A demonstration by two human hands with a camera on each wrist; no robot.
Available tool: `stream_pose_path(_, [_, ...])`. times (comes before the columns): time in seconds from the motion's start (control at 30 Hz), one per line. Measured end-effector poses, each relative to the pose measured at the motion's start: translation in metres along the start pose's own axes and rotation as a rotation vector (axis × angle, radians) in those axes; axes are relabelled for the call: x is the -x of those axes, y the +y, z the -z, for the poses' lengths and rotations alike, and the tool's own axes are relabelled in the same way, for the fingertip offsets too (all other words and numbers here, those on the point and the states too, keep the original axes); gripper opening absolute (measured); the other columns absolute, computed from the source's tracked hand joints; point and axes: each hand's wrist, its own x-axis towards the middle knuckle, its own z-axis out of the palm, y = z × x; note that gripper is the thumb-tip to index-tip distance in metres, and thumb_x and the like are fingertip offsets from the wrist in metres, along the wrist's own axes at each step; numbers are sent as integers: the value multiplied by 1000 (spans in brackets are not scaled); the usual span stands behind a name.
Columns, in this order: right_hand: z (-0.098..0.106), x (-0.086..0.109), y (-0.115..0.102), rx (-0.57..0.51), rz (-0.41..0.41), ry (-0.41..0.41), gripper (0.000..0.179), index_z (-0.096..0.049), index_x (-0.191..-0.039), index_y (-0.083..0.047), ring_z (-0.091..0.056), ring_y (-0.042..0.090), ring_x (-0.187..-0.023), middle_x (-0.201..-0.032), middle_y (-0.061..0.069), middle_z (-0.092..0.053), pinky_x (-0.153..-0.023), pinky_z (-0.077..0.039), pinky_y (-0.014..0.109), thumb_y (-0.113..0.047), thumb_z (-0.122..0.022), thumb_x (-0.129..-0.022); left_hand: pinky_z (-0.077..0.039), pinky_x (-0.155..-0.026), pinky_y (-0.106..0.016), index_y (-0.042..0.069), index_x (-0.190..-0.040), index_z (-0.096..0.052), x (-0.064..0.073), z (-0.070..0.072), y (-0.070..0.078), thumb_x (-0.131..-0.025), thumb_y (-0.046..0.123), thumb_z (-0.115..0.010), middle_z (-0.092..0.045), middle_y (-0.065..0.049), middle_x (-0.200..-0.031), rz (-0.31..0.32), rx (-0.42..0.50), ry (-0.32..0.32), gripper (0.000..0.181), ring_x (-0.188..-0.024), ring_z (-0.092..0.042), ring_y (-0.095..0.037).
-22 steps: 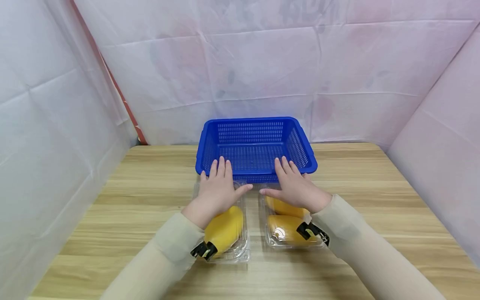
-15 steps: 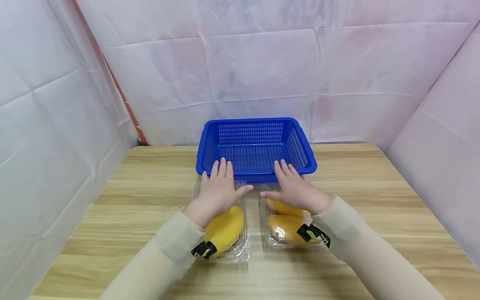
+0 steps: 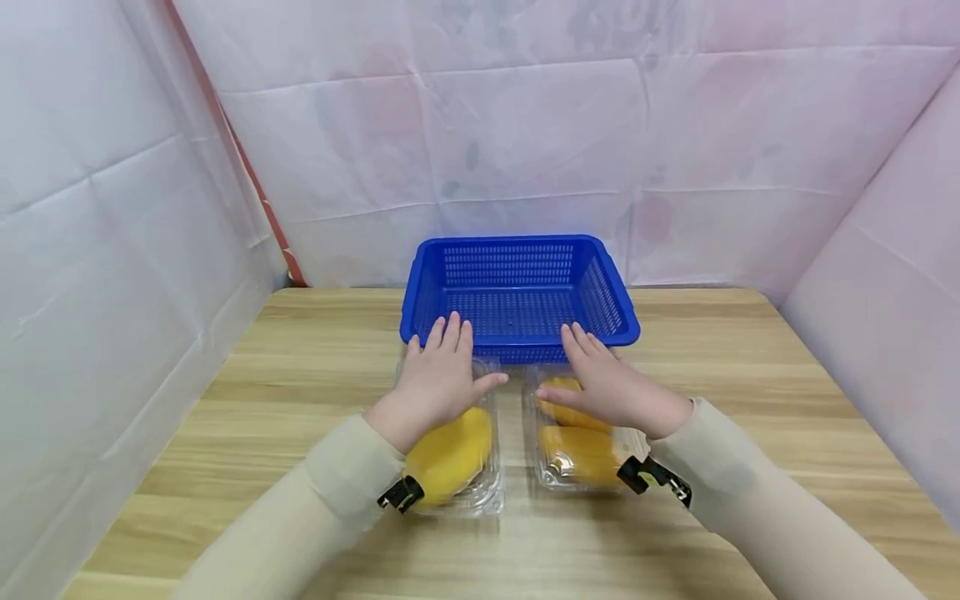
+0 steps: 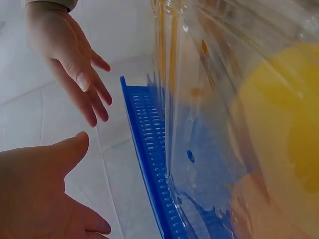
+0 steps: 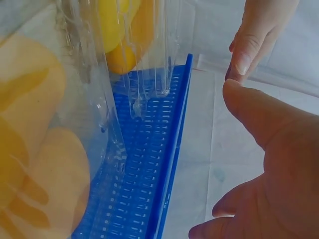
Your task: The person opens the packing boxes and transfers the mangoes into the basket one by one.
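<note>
In the head view, two clear plastic clamshell boxes lie side by side before a blue basket. Yellow mangoes [image 3: 452, 457] show in the left box [image 3: 491, 503]. The right box [image 3: 551, 481] has orange-yellow mangoes [image 3: 581, 454]. My left hand [image 3: 437, 379] is spread over the far part of the left box, fingertips at the basket's near rim. Over the right box is my right hand [image 3: 617, 387], fingers straight and thumb pointing inward. Neither hand grips anything; in the left wrist view the left hand [image 4: 35, 189] shows its thumb held out, apart from the box.
The blue basket [image 3: 519, 341] stands at the back of the wooden table [image 3: 300, 392], with nothing visible inside. White sheets [image 3: 525, 142] hang behind the table and at both sides. Black straps [image 3: 652, 479] with wrist mounts sit at the sleeves.
My right hand has drifted slightly to the right and back from the basket. My left hand stays nearly in place. The head view has shifted a little; boxes and basket keep their places.
</note>
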Motion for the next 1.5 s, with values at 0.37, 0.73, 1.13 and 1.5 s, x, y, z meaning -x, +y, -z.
stream_pose_path(0.37, [-1,4,4,-38,63,9,102,-6,-146,7,-8,43,-137,-151,26,-3,-106,-13,56,-64,-48,-86,-13,-108,-55,18,-151,-12,-7,-2,-6,-87,68,-35,-3,-11,-155,-25,-104,-43,84,-141,-4,-31])
stream_pose_path(0.73, [3,18,1,-6,152,26,93,-11,-148,0,-21,40,-135,-153,20,-7,-104,-22,55,-61,-46,-88,-21,-106,-55,18,-151,-13,-2,-4,-14,-89,64,-39,-6,-13,-155,-91,-184,-77,82,-139,-12,-33])
stream_pose_path(1.13, [-18,41,-5,-127,284,239,43,-55,-128,-5,-55,24,-110,-125,8,-58,-89,-45,44,-30,-58,-93,-38,-97,-49,14,-137,-47,39,-13,-13,-88,57,-51,-39,-12,-143,-383,-265,102,66,-123,-45,-32])
stream_pose_path(1.5, [-38,54,-7,-378,379,206,19,-66,-106,-5,-58,3,-76,-86,-9,-62,-64,-51,24,-14,-62,-90,-49,-80,-37,13,-107,-63,66,-25,-14,-84,48,-61,-59,-6,-115,-730,-344,396,42,-101,-58,-22])
